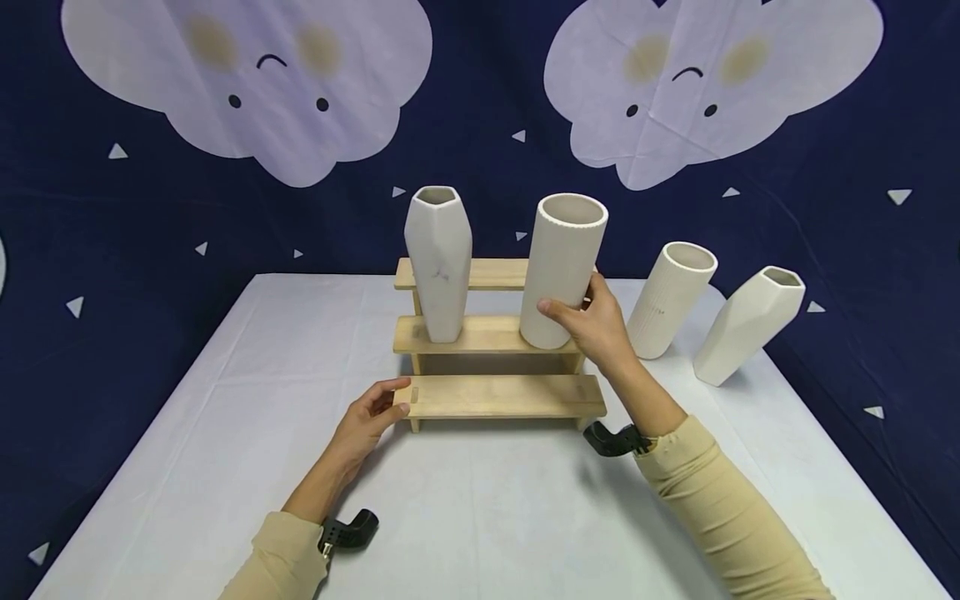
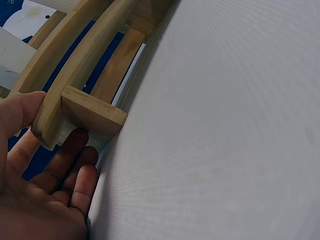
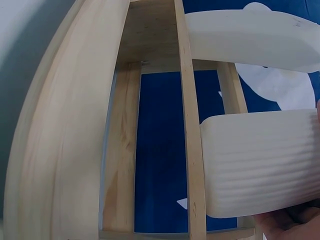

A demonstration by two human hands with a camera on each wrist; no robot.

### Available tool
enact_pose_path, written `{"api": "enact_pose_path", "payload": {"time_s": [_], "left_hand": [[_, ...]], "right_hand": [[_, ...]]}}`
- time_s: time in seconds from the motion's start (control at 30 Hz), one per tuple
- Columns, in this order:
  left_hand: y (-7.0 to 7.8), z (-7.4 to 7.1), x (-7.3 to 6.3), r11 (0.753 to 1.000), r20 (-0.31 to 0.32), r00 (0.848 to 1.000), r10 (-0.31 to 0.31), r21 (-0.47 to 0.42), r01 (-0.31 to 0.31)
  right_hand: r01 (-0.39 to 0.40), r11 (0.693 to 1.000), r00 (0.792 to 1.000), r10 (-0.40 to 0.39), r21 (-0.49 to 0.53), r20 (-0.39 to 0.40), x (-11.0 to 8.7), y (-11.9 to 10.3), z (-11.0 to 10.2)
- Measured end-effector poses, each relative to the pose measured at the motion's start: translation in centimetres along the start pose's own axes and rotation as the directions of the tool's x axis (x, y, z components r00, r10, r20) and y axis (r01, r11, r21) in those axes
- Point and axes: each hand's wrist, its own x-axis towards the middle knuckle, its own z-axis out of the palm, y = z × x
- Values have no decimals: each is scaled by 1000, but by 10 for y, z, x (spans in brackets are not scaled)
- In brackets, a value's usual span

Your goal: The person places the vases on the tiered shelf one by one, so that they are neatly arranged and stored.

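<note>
A three-tier wooden stand (image 1: 504, 396) is at the middle of the table. My left hand (image 1: 367, 423) pinches the left end of its lowest board, thumb (image 2: 22, 112) on top and fingers below. On the middle board, a faceted white vase (image 1: 441, 267) stands upright at the left. At the right of that board is a ribbed white cylindrical vase (image 1: 562, 271), its base at the board (image 3: 195, 150). My right hand (image 1: 600, 329) grips this cylindrical vase low on its right side, thumb in front; the other fingers are mostly hidden behind it.
To the right of the stand, a second ribbed cylindrical vase (image 1: 670, 300) and a second faceted vase (image 1: 748, 327) stand on the white tablecloth (image 1: 480, 508). A dark blue cloth with clouds (image 1: 480, 108) hangs behind the table. Each wrist wears a black device (image 1: 351, 531).
</note>
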Motion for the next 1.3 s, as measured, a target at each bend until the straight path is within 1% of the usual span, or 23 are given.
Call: {"api": "enact_pose_path", "payload": {"time_s": [0.1,0.23,0.4,0.67,0.93,1.13,1.3], "left_hand": [[-1,0,0,1000,3,1000,-3,4,3],[-1,0,0,1000,5,1000,-6,11,6],[-1,-1,1,1000,-6,1000,-5,9,5],[0,-1,0,1000,0,1000,-15,9,15],[1,0,-1,1000,3,1000,-10,12,10],[0,0,-1,1000,0,1000,-6,15,6],[-2,0,1,1000,-9,1000,-15,19,15]], "right_hand": [[3,1000,1000,-3,-5,-5,-1,1,-1],[26,1000,999,-26,1,-21,-2,3,-2],[51,999,998,-51,7,-36,-3,5,-2],[30,999,999,-30,22,-26,-8,5,-8],[86,996,995,-85,22,-52,-15,8,-15],[64,998,996,-65,-9,-59,-21,8,-22],[58,998,996,-59,-13,-70,-26,10,-28]]}}
